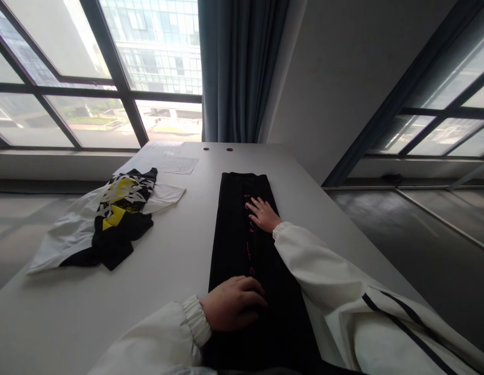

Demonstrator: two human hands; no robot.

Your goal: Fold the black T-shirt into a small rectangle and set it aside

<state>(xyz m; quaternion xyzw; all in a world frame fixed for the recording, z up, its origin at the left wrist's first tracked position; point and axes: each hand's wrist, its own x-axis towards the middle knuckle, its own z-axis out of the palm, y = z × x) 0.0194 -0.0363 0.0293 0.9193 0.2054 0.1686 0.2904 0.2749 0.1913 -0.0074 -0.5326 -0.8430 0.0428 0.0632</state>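
Note:
Black trousers (232, 229) lie lengthwise on the white table, folded into a long narrow strip, with pink lettering down the middle. My right hand (264, 214) rests flat on their far part beside the lettering, fingers spread. Closer to me, my left hand (234, 304) lies across the cloth below the lettering, its fingers loosely bent and a little apart. Neither hand has cloth gripped between its fingers. The near end of the trousers runs out of the bottom of the view.
Left on the white table (179, 291) is a crumpled heap of white, black and yellow clothes (122, 208). Sheets of paper (181, 165) lie near the far left edge. Two round cable holes sit at the far edge, before a blue curtain (242, 73) and windows.

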